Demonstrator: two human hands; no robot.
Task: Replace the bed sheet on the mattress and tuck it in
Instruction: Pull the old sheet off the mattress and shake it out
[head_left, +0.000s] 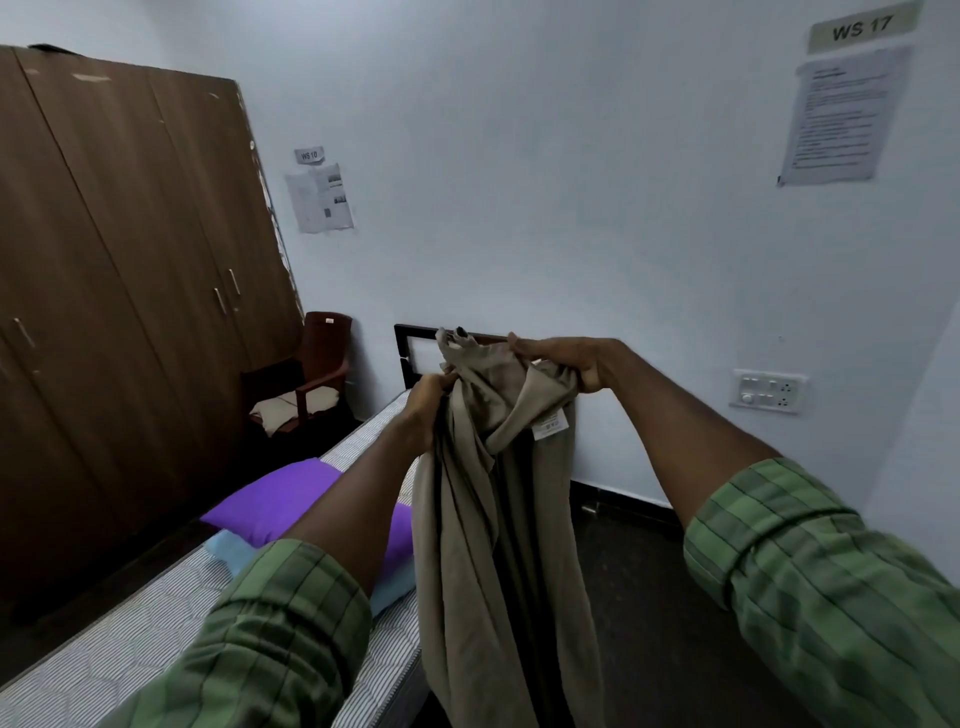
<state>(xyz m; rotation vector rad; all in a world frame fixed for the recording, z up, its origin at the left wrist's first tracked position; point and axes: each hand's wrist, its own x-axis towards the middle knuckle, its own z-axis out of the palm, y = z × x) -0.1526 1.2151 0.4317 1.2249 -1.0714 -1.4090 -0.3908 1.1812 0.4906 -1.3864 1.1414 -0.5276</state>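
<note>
Head view: both the left hand (431, 387) and right hand (566, 361) clutch the bunched beige bed sheet (493, 493), which may snag or spread crooked across the bare mattress (130, 639).

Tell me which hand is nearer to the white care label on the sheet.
Right. The right hand grips the bunched beige sheet just above the white care label. The left hand holds the sheet's other side, farther from it.
</note>
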